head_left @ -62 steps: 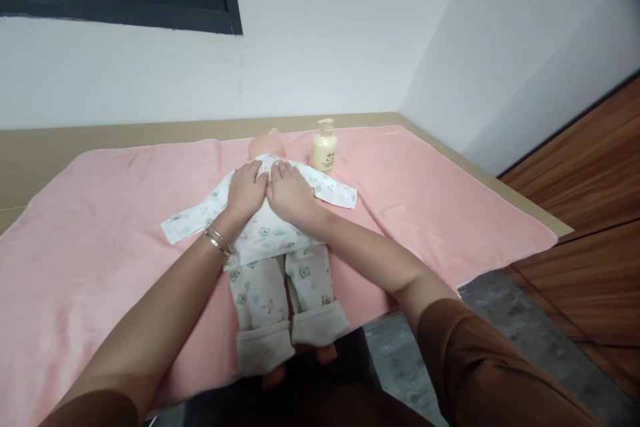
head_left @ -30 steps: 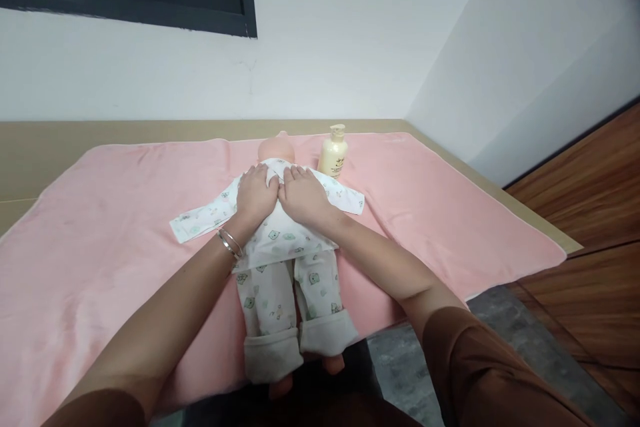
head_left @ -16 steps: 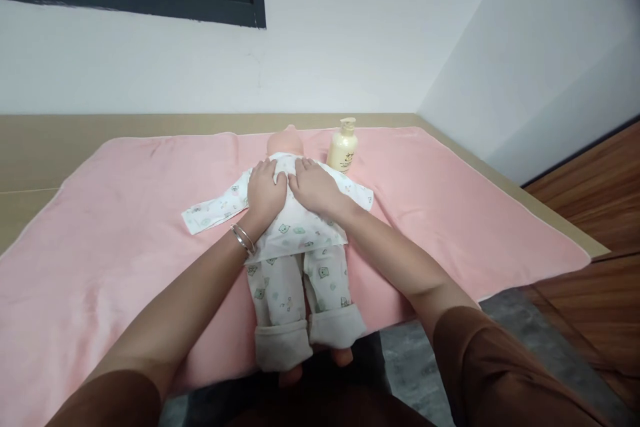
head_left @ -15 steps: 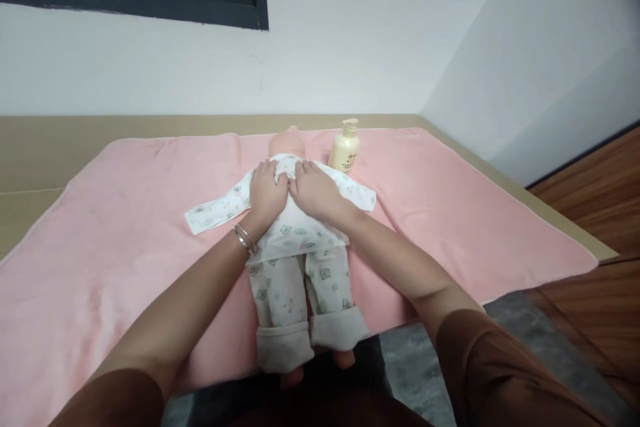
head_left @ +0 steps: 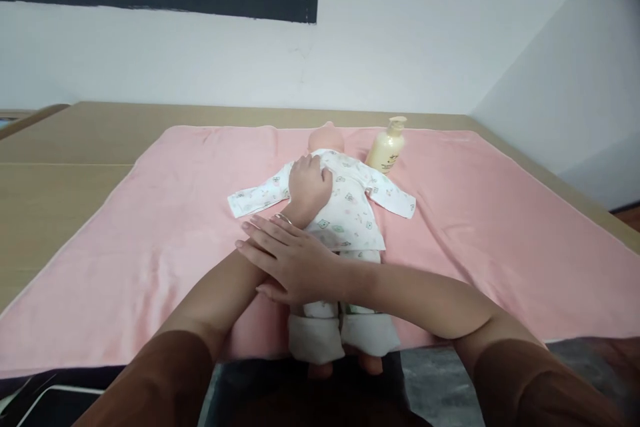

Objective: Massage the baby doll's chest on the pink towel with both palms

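A baby doll (head_left: pixel 350 207) in a white printed top and trousers with rolled cuffs lies with its head at the far end and its arms spread. My left hand (head_left: pixel 309 183) lies flat on the upper left part of the doll's top. Across my left forearm, just behind a silver bangle (head_left: pixel 283 218), rests my right hand (head_left: pixel 295 263) with its fingers stretched out. It covers part of the doll's trousers. Neither hand holds anything. Only the rounded top of the doll's head shows, so its face is hidden.
A pale yellow pump bottle (head_left: pixel 387 147) stands right of the doll's head. Beneath everything spreads a pink blanket (head_left: pixel 200 173) on a wooden table (head_left: pixel 115 137). Behind are a white wall and a dark window frame (head_left: pixel 295 0). A dark object (head_left: pixel 65 407) shows at the lower left.
My right hand has left the doll's back and moved down and left onto my left forearm. My left hand stays on the top. The view has shifted left.
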Tool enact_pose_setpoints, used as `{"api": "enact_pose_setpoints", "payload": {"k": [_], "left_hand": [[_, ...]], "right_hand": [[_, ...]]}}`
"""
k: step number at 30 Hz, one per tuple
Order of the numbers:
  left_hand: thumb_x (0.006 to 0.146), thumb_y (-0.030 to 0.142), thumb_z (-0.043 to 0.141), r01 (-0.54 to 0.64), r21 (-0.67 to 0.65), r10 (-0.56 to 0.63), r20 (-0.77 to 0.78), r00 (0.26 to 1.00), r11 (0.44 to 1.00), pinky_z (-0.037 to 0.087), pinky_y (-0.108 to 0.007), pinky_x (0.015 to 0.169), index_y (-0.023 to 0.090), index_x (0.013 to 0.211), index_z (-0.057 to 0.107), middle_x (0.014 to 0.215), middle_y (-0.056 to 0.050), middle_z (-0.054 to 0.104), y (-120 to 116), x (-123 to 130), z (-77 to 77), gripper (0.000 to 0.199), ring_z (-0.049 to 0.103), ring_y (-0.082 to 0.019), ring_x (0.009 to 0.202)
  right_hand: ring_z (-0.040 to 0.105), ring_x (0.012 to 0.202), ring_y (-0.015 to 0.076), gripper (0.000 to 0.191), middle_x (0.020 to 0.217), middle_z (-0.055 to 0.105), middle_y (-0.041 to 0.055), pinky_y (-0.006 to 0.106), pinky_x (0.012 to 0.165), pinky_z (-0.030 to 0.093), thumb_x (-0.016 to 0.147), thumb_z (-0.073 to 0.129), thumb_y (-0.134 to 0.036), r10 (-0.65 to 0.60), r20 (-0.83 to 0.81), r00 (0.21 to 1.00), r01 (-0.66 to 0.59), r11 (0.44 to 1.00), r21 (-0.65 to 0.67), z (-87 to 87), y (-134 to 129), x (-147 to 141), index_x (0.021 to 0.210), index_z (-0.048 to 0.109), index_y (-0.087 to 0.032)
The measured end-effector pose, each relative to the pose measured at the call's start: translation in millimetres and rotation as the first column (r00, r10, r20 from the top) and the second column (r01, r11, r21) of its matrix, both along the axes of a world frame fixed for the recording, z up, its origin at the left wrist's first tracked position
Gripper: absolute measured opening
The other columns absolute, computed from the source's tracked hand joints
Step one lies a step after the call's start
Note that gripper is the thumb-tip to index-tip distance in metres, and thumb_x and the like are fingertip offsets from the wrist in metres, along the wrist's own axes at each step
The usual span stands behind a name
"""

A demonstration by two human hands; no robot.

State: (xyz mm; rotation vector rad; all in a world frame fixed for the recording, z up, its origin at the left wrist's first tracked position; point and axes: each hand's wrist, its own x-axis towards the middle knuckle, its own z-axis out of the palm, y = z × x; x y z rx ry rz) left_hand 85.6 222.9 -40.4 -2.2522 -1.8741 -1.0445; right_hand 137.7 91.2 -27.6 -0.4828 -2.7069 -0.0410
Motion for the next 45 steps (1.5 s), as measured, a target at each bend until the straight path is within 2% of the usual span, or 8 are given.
{"api": "enact_pose_setpoints", "payload": {"k": [6, 9, 16, 24, 31, 40, 43, 45], "left_hand": [[0.094, 0.02, 0.042, 0.015, 0.016, -0.015, -0.005, 1.0, 1.0, 0.045, -0.045, 0.103, 0.01, 0.115, 0.066, 0.115, -0.017, 0.069, -3, 3, 0.4, 0.034, 0.06, -0.03, 0.113], [0.095, 0.021, 0.042, 0.024, 0.031, -0.024, 0.019, 1.0, 0.999, 0.043, -0.045, 0.106, 0.01, 0.117, 0.065, 0.119, -0.017, 0.068, -2, 4, -3.5, 0.034, 0.06, -0.031, 0.118], [0.096, 0.024, 0.042, 0.026, 0.065, -0.028, 0.018, 0.999, 0.998, 0.034, -0.049, 0.117, 0.004, 0.13, 0.059, 0.135, -0.021, 0.062, -2, 5, -16.2, 0.042, 0.051, -0.033, 0.133], [0.096, 0.024, 0.041, 0.054, 0.084, -0.055, 0.005, 0.998, 0.995, 0.037, -0.049, 0.114, 0.005, 0.127, 0.06, 0.134, -0.021, 0.062, 1, 4, -18.3, 0.041, 0.054, -0.033, 0.13], [0.096, 0.024, 0.042, 0.063, 0.088, -0.065, 0.02, 0.998, 0.994, 0.037, -0.048, 0.114, 0.009, 0.125, 0.06, 0.132, -0.02, 0.063, 0, 4, -18.8, 0.037, 0.054, -0.032, 0.129], [0.095, 0.021, 0.042, 0.056, 0.04, -0.057, 0.016, 0.998, 0.998, 0.041, -0.047, 0.109, 0.007, 0.121, 0.063, 0.126, -0.019, 0.065, -2, 2, -7.2, 0.036, 0.057, -0.032, 0.122], [0.095, 0.022, 0.042, 0.052, 0.025, -0.052, 0.009, 0.999, 0.998, 0.042, -0.047, 0.108, 0.009, 0.12, 0.064, 0.124, -0.019, 0.066, -2, 2, -5.6, 0.035, 0.058, -0.032, 0.121], [0.096, 0.022, 0.043, 0.037, 0.013, -0.037, 0.008, 0.999, 0.999, 0.041, -0.047, 0.11, 0.009, 0.123, 0.063, 0.127, -0.018, 0.065, 0, 2, -7.3, 0.036, 0.057, -0.031, 0.123]], "right_hand": [[0.027, 0.152, 0.0304, 0.056, 0.158, 0.037, 0.019, 0.05, 0.127, 0.024, 0.101, 0.041, -0.036, 0.07, -0.003, 0.998, -0.07, 0.996, 0.063, -8.7, 0, -4, 0.149, 0.041, -0.006], [0.033, 0.149, 0.0303, 0.052, 0.155, 0.043, 0.0176, 0.051, 0.126, 0.027, 0.102, 0.041, -0.034, 0.069, 0.006, 0.998, -0.069, 0.994, 0.085, -10.6, -4, -6, 0.147, 0.043, -0.009], [0.042, 0.144, 0.033, 0.053, 0.151, 0.047, 0.0215, 0.051, 0.125, 0.029, 0.099, 0.043, -0.032, 0.033, 0.04, 0.999, -0.034, 0.999, 0.038, -7.9, -9, -8, 0.144, 0.047, -0.005], [0.039, 0.146, 0.0307, 0.058, 0.153, 0.046, 0.019, 0.049, 0.126, 0.028, 0.096, 0.047, -0.038, 0.075, 0.036, 0.997, -0.071, 0.992, -0.101, 0.6, -3, -5, 0.144, 0.05, -0.005], [0.029, 0.151, 0.0323, 0.07, 0.16, 0.034, 0.0216, 0.053, 0.126, 0.024, 0.09, 0.055, -0.037, 0.096, 0.082, 0.992, -0.081, 0.983, -0.165, 2.6, -6, -2, 0.15, 0.04, -0.004], [0.029, 0.15, 0.0312, 0.067, 0.159, 0.037, 0.0168, 0.051, 0.127, 0.023, 0.091, 0.055, -0.037, 0.093, 0.034, 0.995, -0.087, 0.988, -0.131, 0.6, -6, -2, 0.15, 0.041, -0.008], [0.024, 0.154, 0.0281, 0.06, 0.16, 0.036, 0.0154, 0.049, 0.127, 0.025, 0.094, 0.049, -0.034, 0.103, -0.028, 0.994, -0.106, 0.991, -0.088, -0.7, -5, 2, 0.148, 0.044, -0.009], [0.024, 0.154, 0.0247, 0.056, 0.159, 0.039, 0.0134, 0.048, 0.126, 0.028, 0.094, 0.045, -0.032, 0.063, -0.107, 0.992, -0.072, 0.993, -0.091, 1.1, 4, 8, 0.146, 0.047, -0.011]]}}
